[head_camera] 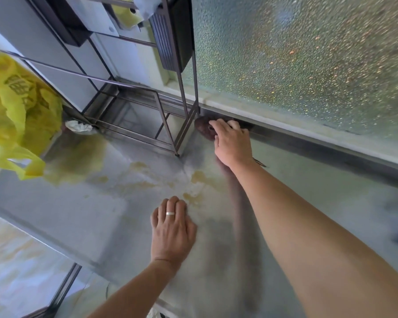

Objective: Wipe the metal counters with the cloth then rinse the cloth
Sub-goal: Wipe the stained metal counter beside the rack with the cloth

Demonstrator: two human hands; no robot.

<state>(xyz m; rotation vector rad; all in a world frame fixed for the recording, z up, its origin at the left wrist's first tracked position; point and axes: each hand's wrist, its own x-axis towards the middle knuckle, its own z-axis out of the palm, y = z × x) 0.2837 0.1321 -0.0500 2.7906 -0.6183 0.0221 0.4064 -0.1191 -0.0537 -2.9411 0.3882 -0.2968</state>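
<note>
A dark brownish cloth (203, 127) is pressed into the far corner of the metal counter (97, 216), where the counter meets the raised back ledge. My right hand (231, 143) lies on top of the cloth with fingers curled over it, arm stretched far forward. Most of the cloth is hidden under that hand. My left hand (171, 228), wearing a ring, rests flat on the counter nearer to me, fingers together, holding nothing. Yellowish stains (193, 182) spread across the counter between both hands.
A dark metal wire rack (147, 115) stands on the counter just left of the cloth. A yellow plastic bag (16, 115) hangs at the left. Crumpled white paper (78, 126) lies by the rack. A frosted glass window (308, 60) runs behind the ledge.
</note>
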